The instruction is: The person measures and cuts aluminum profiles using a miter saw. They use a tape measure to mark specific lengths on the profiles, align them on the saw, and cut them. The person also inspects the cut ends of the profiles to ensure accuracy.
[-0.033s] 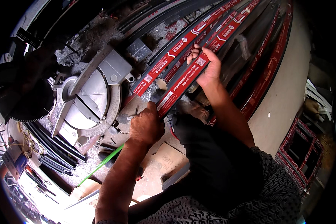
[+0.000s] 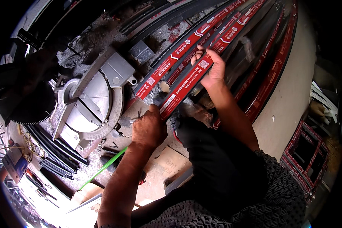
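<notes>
A long dark profile bar with red printed film (image 2: pixel 185 86) runs slantwise between my hands, its near end low and its far part stretching up to the right. My left hand (image 2: pixel 150 127) is closed round the near end, knuckles up. Further along, my right hand (image 2: pixel 213 70) holds the bar from the right side, thumb along the edge and fingertips curling up beyond the far side. To the left of the bar lies the round metal turntable of a mitre saw (image 2: pixel 97 97), and its toothed blade (image 2: pixel 36 110) shows at the far left.
More red-filmed profile bars (image 2: pixel 178 51) lie beside and beyond the held one. Metal shavings and a grey block (image 2: pixel 141 51) lie by the saw. Black strips (image 2: pixel 53 146), a green strip (image 2: pixel 106 165) and cardboard (image 2: pixel 171 161) are lower left. A red-filmed frame (image 2: pixel 304 155) stands at right.
</notes>
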Action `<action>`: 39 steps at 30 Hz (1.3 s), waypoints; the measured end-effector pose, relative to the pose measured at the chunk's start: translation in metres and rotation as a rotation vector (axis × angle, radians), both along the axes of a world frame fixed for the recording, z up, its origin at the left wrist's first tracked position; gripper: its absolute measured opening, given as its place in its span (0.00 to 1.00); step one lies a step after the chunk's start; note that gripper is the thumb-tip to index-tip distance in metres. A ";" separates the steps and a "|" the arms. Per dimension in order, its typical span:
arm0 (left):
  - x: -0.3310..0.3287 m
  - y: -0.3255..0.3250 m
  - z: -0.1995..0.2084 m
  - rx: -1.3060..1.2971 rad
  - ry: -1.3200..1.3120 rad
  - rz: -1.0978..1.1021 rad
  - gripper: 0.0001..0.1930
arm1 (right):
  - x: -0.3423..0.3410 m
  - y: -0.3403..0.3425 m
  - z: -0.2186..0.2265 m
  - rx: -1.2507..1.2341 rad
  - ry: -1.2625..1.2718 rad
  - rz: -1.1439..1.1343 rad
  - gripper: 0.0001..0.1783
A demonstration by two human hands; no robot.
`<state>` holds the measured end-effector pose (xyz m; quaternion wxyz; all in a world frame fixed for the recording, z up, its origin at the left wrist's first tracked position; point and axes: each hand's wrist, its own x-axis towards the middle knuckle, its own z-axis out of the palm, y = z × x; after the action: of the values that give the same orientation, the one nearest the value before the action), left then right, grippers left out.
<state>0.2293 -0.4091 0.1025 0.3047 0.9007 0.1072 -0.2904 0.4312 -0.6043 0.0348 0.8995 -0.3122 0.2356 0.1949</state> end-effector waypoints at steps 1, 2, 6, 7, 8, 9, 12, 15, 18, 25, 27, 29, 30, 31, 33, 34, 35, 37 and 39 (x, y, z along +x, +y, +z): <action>0.001 -0.001 0.000 0.036 -0.003 -0.018 0.17 | 0.007 -0.005 0.000 -0.063 -0.018 -0.007 0.07; 0.001 -0.003 0.001 0.072 -0.007 -0.037 0.16 | 0.012 -0.010 -0.001 -0.070 -0.025 0.001 0.08; -0.005 -0.005 0.001 0.142 -0.068 -0.028 0.14 | 0.023 -0.016 -0.007 0.003 0.015 0.018 0.11; -0.007 -0.005 -0.001 0.149 -0.084 -0.015 0.14 | 0.023 -0.014 -0.014 0.043 0.022 0.025 0.10; -0.008 -0.004 -0.001 0.152 -0.080 -0.021 0.14 | 0.022 -0.012 -0.015 0.071 0.023 0.020 0.10; -0.009 -0.005 0.000 0.158 -0.092 -0.020 0.14 | 0.021 -0.011 -0.015 0.099 0.023 0.014 0.10; -0.018 -0.003 -0.001 0.186 -0.125 -0.012 0.15 | 0.015 -0.005 -0.015 0.077 -0.011 0.001 0.11; -0.022 -0.005 0.001 0.183 -0.131 -0.019 0.16 | 0.007 -0.008 -0.012 0.064 -0.019 -0.002 0.13; -0.029 -0.003 -0.001 0.178 -0.177 -0.010 0.16 | 0.002 -0.005 -0.012 0.091 -0.018 0.009 0.13; -0.027 0.010 -0.006 0.247 -0.174 0.001 0.15 | 0.002 0.015 -0.007 0.018 0.008 -0.033 0.14; -0.016 0.013 0.004 0.280 -0.167 0.007 0.16 | 0.005 0.021 -0.008 0.064 -0.029 -0.025 0.15; -0.007 0.016 -0.007 0.259 -0.253 0.043 0.18 | -0.003 0.029 -0.008 -0.137 -0.035 0.050 0.16; 0.000 0.021 -0.008 0.271 -0.254 0.044 0.18 | -0.014 0.050 0.018 -0.175 -0.021 0.020 0.16; 0.014 0.014 -0.006 0.251 -0.236 0.036 0.17 | -0.024 0.047 0.013 -0.218 -0.125 0.030 0.16; 0.036 0.010 -0.010 0.275 -0.233 0.061 0.17 | -0.046 0.069 0.025 -0.268 -0.077 0.072 0.20; 0.048 0.004 -0.007 0.271 -0.256 0.049 0.17 | -0.058 0.071 0.015 -0.407 -0.064 0.083 0.21; 0.059 0.000 -0.004 0.265 -0.277 0.039 0.17 | -0.063 0.071 0.009 -0.546 -0.050 0.094 0.22; 0.069 -0.003 -0.007 0.263 -0.309 0.017 0.19 | -0.057 0.066 0.005 -0.464 -0.073 0.123 0.23; 0.075 -0.006 -0.008 0.290 -0.355 -0.001 0.19 | -0.051 0.061 0.010 -0.369 -0.054 0.158 0.24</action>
<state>0.3042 -0.4155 0.0947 0.1860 0.9721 0.0921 -0.1093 0.3806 -0.5430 0.0446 0.8149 -0.4945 0.2177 0.2099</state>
